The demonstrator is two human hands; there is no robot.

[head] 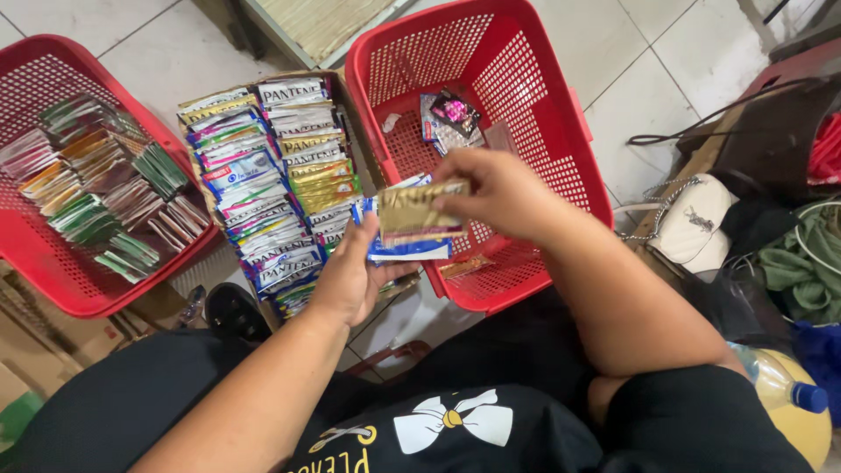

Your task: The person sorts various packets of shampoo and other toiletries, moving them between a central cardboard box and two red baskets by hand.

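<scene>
My left hand (350, 276) holds a small stack of flat sachets (405, 250), blue and white at the bottom. My right hand (499, 193) pinches a gold sachet (412, 210) on top of that stack. Both hands hover over the near corner of a red plastic basket (561, 114), which holds a few loose sachets (451, 118) on its mesh floor. To the left, a cardboard tray (346, 101) carries rows of overlapping sachets (272, 184) in gold, white, blue and green.
A second red basket (35, 263) at far left holds fanned rows of sachets. A white handbag (696, 223), dark cloth and green fabric (802, 263) lie at right. A yellow bottle with a blue cap (793, 398) is by my right knee. White floor tiles lie beyond.
</scene>
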